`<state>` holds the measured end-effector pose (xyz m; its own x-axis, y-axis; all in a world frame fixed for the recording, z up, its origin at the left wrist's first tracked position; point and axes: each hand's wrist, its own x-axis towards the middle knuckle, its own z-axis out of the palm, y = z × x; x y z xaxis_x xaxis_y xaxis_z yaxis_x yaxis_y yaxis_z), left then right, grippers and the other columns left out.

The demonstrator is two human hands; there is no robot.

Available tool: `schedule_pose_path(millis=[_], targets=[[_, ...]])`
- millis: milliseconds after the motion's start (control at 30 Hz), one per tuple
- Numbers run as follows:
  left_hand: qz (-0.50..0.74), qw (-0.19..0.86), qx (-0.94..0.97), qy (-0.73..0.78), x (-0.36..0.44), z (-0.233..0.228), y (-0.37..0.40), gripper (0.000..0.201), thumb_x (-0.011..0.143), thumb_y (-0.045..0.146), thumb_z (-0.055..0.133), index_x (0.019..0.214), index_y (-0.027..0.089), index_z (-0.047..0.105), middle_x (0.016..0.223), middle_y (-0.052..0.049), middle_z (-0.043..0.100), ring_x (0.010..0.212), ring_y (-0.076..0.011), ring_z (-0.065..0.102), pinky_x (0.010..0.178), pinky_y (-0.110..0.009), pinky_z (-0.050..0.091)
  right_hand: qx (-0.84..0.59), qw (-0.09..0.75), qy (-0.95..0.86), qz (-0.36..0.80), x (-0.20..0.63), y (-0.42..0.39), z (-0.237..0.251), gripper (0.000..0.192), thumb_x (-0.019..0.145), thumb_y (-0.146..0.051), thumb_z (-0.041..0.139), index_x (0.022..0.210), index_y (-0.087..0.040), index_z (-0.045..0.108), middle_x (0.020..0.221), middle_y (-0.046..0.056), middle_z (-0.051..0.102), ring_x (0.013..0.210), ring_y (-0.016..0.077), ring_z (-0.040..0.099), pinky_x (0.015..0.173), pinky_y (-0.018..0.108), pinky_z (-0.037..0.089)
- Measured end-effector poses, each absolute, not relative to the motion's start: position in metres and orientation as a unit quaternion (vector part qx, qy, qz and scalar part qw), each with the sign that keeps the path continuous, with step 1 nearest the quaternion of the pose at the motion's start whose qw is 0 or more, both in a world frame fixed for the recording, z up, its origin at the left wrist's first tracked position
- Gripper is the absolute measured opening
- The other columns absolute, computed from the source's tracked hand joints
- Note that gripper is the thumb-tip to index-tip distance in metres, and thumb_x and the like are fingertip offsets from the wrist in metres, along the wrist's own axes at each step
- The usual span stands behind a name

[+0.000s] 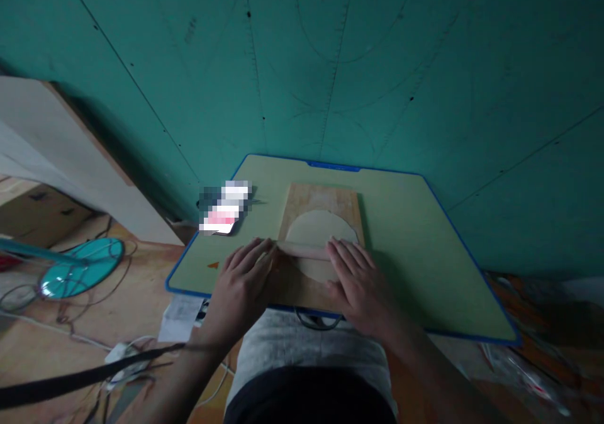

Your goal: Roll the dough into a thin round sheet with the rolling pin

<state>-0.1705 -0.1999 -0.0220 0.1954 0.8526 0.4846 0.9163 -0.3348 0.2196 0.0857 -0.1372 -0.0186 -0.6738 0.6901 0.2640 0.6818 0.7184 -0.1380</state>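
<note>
- Head view: left hand (243, 279) flat and palm down on the left end of a wooden rolling pin (304, 250), fingers spread and extended, pressing rather than gripping.
- Right hand (359, 280) flat and palm down on the right end of the same pin, fingers likewise spread and straight.
- Rolling pin lying crosswise over a round sheet of pale dough (322, 230), near the dough's closer half, its middle showing between the two hands.
- Dough resting on a wooden board (321, 196), round and thin, its far edge well inside the board's far end.
- Board set on a pale green low table (415, 235) with a blue rim, pushed up against a teal wall (377, 65).
- Blurred-out phone (225, 207) lying on the table's left side, apart from the board.
- Teal round fan base (80, 267) on the floor to the left, cables around it.
</note>
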Motion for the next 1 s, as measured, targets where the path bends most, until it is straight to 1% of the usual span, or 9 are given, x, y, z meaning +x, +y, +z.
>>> schedule_pose_path(millis=[167, 267, 433, 533, 600, 733, 800, 900, 1000], targets=[[-0.189, 0.052, -0.779, -0.596, -0.159, -0.007, -0.162, 0.035, 0.103, 0.032, 0.043, 0.126, 0.015, 0.064, 0.130, -0.015, 0.068, 0.127, -0.0312, 0.059, 0.114, -0.059, 0.036, -0.382, 0.119, -0.916, 0.029, 0.084, -0.120, -0.011, 0.056, 0.099, -0.031, 0.040, 0.150, -0.007, 0.043, 0.154, 0.018, 0.047, 0.142, 0.0293, 0.044, 0.118, 0.050, 0.035], [-0.170, 0.026, -0.774, -0.609, -0.141, -0.002, -0.114, 0.040, 0.104, 0.032, 0.041, 0.130, 0.010, 0.062, 0.139, -0.019, 0.061, 0.135, -0.0302, 0.053, 0.116, -0.052, 0.036, -0.394, 0.092, -0.914, 0.038, 0.077, -0.083, -0.005, 0.055, 0.100, -0.033, 0.038, 0.145, -0.004, 0.049, 0.152, 0.020, 0.049, 0.141, 0.0292, 0.045, 0.119, 0.048, 0.035], [-0.175, 0.047, -0.753, -0.632, -0.128, -0.007, -0.092, 0.041, 0.104, 0.032, 0.039, 0.131, 0.011, 0.061, 0.144, -0.018, 0.057, 0.139, -0.0342, 0.047, 0.115, -0.055, 0.033, -0.419, 0.100, -0.902, 0.018, 0.071, -0.063, -0.006, 0.051, 0.100, -0.031, 0.036, 0.139, -0.004, 0.055, 0.151, 0.020, 0.050, 0.142, 0.0304, 0.044, 0.120, 0.049, 0.032], [-0.179, 0.042, -0.772, -0.609, -0.133, -0.013, -0.128, 0.041, 0.104, 0.032, 0.038, 0.135, 0.015, 0.059, 0.143, -0.015, 0.059, 0.137, -0.0329, 0.049, 0.115, -0.056, 0.033, -0.428, 0.130, -0.894, 0.010, 0.073, -0.100, -0.014, 0.057, 0.098, -0.033, 0.041, 0.146, -0.003, 0.047, 0.151, 0.022, 0.049, 0.141, 0.0322, 0.046, 0.118, 0.050, 0.035], [-0.187, 0.046, -0.780, -0.596, -0.136, -0.017, -0.162, 0.042, 0.105, 0.031, 0.037, 0.139, 0.016, 0.054, 0.143, -0.014, 0.059, 0.136, -0.0313, 0.050, 0.117, -0.058, 0.030, -0.425, 0.157, -0.891, 0.005, 0.075, -0.136, -0.018, 0.064, 0.095, -0.030, 0.043, 0.153, -0.004, 0.036, 0.154, 0.022, 0.045, 0.143, 0.0330, 0.043, 0.117, 0.053, 0.036], [-0.183, 0.083, -0.793, -0.575, -0.140, -0.023, -0.207, 0.048, 0.104, 0.033, 0.038, 0.146, 0.012, 0.045, 0.149, -0.018, 0.052, 0.143, -0.0340, 0.041, 0.117, -0.061, 0.030, -0.409, 0.187, -0.893, -0.004, 0.081, -0.186, -0.023, 0.075, 0.093, -0.022, 0.041, 0.161, -0.009, 0.012, 0.160, 0.019, 0.036, 0.148, 0.0318, 0.034, 0.117, 0.055, 0.035], [-0.173, 0.090, -0.803, -0.563, -0.145, -0.022, -0.209, 0.048, 0.103, 0.034, 0.041, 0.145, 0.013, 0.045, 0.148, -0.018, 0.052, 0.141, -0.0342, 0.044, 0.115, -0.060, 0.034, -0.398, 0.183, -0.899, 0.000, 0.084, -0.185, -0.022, 0.071, 0.094, -0.021, 0.038, 0.160, -0.008, 0.017, 0.160, 0.019, 0.036, 0.149, 0.0304, 0.033, 0.118, 0.054, 0.035], [-0.145, 0.086, -0.802, -0.573, -0.157, -0.014, -0.196, 0.046, 0.100, 0.029, 0.045, 0.143, 0.014, 0.048, 0.144, -0.019, 0.056, 0.135, -0.0344, 0.051, 0.110, -0.058, 0.041, -0.391, 0.161, -0.906, 0.016, 0.085, -0.153, -0.019, 0.058, 0.099, -0.026, 0.034, 0.152, -0.005, 0.039, 0.156, 0.019, 0.043, 0.146, 0.0287, 0.038, 0.120, 0.052, 0.032], [-0.127, 0.074, -0.776, -0.613, -0.160, -0.005, -0.192, 0.046, 0.095, 0.018, 0.046, 0.141, 0.016, 0.051, 0.132, -0.019, 0.064, 0.118, -0.0340, 0.063, 0.093, -0.051, 0.053, -0.425, 0.136, -0.895, 0.027, 0.080, -0.107, -0.014, 0.053, 0.101, -0.032, 0.033, 0.145, -0.008, 0.050, 0.154, 0.018, 0.047, 0.147, 0.0297, 0.037, 0.122, 0.055, 0.025]])
